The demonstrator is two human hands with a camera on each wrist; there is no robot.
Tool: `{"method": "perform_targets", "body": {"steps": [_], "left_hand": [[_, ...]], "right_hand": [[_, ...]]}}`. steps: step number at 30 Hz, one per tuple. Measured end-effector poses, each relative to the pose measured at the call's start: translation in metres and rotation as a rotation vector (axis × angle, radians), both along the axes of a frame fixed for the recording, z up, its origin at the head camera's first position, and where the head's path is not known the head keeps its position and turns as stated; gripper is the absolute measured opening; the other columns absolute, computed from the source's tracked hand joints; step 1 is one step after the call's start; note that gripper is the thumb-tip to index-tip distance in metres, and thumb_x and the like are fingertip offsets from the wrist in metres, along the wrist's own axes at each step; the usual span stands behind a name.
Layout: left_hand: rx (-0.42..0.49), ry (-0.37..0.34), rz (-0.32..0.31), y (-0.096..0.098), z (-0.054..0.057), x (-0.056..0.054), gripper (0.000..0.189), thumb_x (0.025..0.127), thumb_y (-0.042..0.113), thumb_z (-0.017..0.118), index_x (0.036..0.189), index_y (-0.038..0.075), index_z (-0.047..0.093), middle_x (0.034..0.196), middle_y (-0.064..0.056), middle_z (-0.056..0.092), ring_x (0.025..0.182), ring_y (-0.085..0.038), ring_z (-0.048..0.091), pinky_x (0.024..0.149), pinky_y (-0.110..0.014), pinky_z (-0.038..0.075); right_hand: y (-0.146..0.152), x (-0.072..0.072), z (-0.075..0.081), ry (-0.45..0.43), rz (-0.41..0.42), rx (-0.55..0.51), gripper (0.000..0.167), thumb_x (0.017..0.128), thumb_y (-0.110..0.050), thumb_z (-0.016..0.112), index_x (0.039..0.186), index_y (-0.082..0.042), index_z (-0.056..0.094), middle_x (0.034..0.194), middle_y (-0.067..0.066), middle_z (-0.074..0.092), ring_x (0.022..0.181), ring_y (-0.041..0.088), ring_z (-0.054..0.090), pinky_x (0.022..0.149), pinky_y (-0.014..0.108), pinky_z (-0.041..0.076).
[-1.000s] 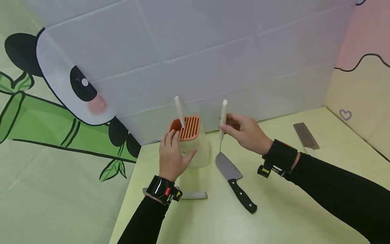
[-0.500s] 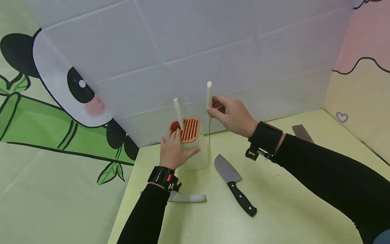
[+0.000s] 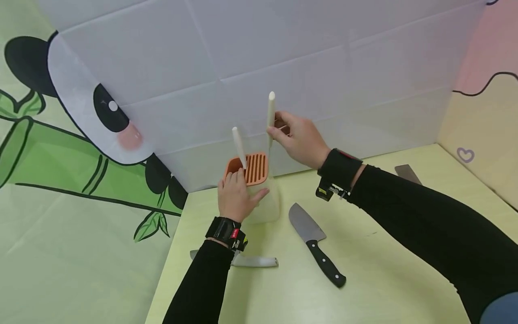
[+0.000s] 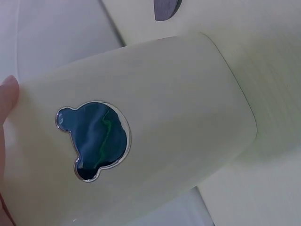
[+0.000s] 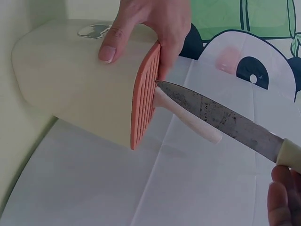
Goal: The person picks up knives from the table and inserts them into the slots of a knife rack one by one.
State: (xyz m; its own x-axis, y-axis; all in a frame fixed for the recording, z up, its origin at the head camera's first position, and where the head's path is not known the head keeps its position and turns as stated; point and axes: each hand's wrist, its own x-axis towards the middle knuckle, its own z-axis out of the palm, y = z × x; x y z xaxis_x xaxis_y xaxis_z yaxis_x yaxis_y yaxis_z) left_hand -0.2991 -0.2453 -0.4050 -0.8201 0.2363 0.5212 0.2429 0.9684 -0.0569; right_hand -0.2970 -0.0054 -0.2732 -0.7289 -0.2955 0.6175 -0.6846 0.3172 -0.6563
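Note:
My right hand (image 3: 301,139) pinches the cream handle of a kitchen knife (image 5: 225,120), blade pointing down. In the right wrist view its tip is right at the orange slotted top (image 5: 145,96) of a cream knife block (image 3: 265,209). My left hand (image 3: 236,198) holds the block by its upper edge, thumb on the front face and fingers over the rim. Out of the open part of the top leans a white handle (image 3: 238,141). On the block's front is a bear-shaped window (image 4: 99,141), seen in the left wrist view.
A cleaver (image 3: 303,222) with a black handle lies right of the block. A white-handled knife (image 3: 256,261) lies below my left wrist, partly covered by it. Farther right is a grey blade (image 3: 408,173), partly behind my right sleeve. A panda-printed cloth wall (image 3: 283,67) stands behind.
My right hand has raised the knife from beside the cleaver's tip and brought it left, up to the block's top. The left hand stays on the block, shifted slightly.

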Motion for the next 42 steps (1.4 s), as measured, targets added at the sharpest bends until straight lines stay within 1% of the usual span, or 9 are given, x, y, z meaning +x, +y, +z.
{"method": "perform_targets", "body": {"steps": [3, 7, 9, 13, 17, 23, 27, 35, 42], "left_hand": [[0.013, 0.006, -0.020, 0.000, 0.001, -0.002, 0.101, 0.073, 0.075, 0.066, 0.135, -0.004, 0.052, 0.117, -0.020, 0.061, 0.113, -0.033, 0.055, 0.097, -0.052, 0.040], [0.021, 0.004, -0.060, -0.002, 0.006, -0.005, 0.096, 0.068, 0.075, 0.070, 0.123, -0.002, 0.059, 0.101, -0.015, 0.063, 0.093, -0.031, 0.060, 0.089, -0.049, 0.044], [0.024, 0.004, -0.069, -0.003, 0.007, -0.005, 0.095, 0.067, 0.076, 0.071, 0.120, -0.002, 0.061, 0.098, -0.015, 0.063, 0.089, -0.031, 0.060, 0.087, -0.049, 0.046], [0.015, -0.015, -0.047, -0.002, 0.007, -0.002, 0.100, 0.067, 0.078, 0.068, 0.125, -0.003, 0.059, 0.104, -0.017, 0.064, 0.094, -0.032, 0.061, 0.090, -0.050, 0.045], [0.015, -0.042, -0.035, 0.002, 0.005, 0.002, 0.102, 0.068, 0.079, 0.066, 0.128, -0.003, 0.058, 0.109, -0.017, 0.064, 0.099, -0.032, 0.060, 0.092, -0.050, 0.044], [0.017, -0.031, -0.075, 0.002, 0.005, 0.004, 0.096, 0.069, 0.078, 0.066, 0.123, 0.000, 0.060, 0.107, -0.015, 0.064, 0.098, -0.031, 0.060, 0.093, -0.049, 0.044], [0.010, -0.026, -0.109, -0.003, 0.007, 0.003, 0.096, 0.068, 0.077, 0.068, 0.124, 0.000, 0.061, 0.106, -0.014, 0.064, 0.097, -0.030, 0.060, 0.092, -0.046, 0.045], [0.030, -0.036, -0.175, -0.009, 0.008, -0.001, 0.097, 0.067, 0.074, 0.072, 0.129, 0.001, 0.059, 0.105, -0.011, 0.064, 0.096, -0.028, 0.059, 0.090, -0.043, 0.044], [0.042, -0.048, -0.157, -0.004, 0.008, -0.006, 0.092, 0.066, 0.074, 0.073, 0.123, 0.002, 0.062, 0.105, -0.009, 0.064, 0.097, -0.026, 0.058, 0.090, -0.042, 0.044]], "right_hand": [[-0.007, -0.003, 0.004, 0.006, 0.002, -0.010, 0.029, 0.101, -0.019, 0.056, 0.123, 0.000, 0.059, 0.105, 0.009, 0.067, 0.091, 0.019, 0.066, 0.083, 0.032, 0.050], [-0.018, -0.006, 0.007, 0.016, 0.009, -0.017, 0.028, 0.101, -0.018, 0.056, 0.123, 0.000, 0.059, 0.104, 0.008, 0.066, 0.091, 0.018, 0.064, 0.083, 0.030, 0.049], [-0.024, -0.008, 0.007, 0.014, 0.017, -0.011, 0.028, 0.101, -0.017, 0.056, 0.123, 0.000, 0.059, 0.105, 0.008, 0.066, 0.092, 0.018, 0.064, 0.083, 0.029, 0.049], [-0.034, -0.010, 0.007, 0.000, 0.046, 0.005, 0.030, 0.101, -0.018, 0.055, 0.125, 0.000, 0.058, 0.108, 0.009, 0.065, 0.096, 0.020, 0.064, 0.085, 0.029, 0.049], [-0.041, -0.011, 0.002, -0.011, 0.055, 0.023, 0.031, 0.102, -0.019, 0.054, 0.127, -0.001, 0.057, 0.111, 0.009, 0.065, 0.098, 0.020, 0.064, 0.087, 0.027, 0.048], [-0.046, -0.013, -0.005, -0.036, 0.046, 0.051, 0.034, 0.102, -0.021, 0.054, 0.131, -0.003, 0.055, 0.113, 0.008, 0.063, 0.100, 0.020, 0.062, 0.088, 0.026, 0.047], [-0.048, -0.013, -0.007, -0.062, 0.045, 0.053, 0.034, 0.102, -0.021, 0.054, 0.130, -0.004, 0.056, 0.112, 0.008, 0.064, 0.100, 0.020, 0.062, 0.087, 0.028, 0.048], [-0.057, -0.026, -0.022, -0.093, 0.049, 0.070, 0.032, 0.101, -0.019, 0.056, 0.128, -0.002, 0.057, 0.111, 0.009, 0.064, 0.099, 0.020, 0.063, 0.082, 0.029, 0.050], [-0.060, -0.036, -0.036, -0.094, 0.076, 0.105, 0.030, 0.101, -0.019, 0.055, 0.127, -0.002, 0.057, 0.110, 0.010, 0.065, 0.098, 0.022, 0.063, 0.084, 0.031, 0.049]]}}
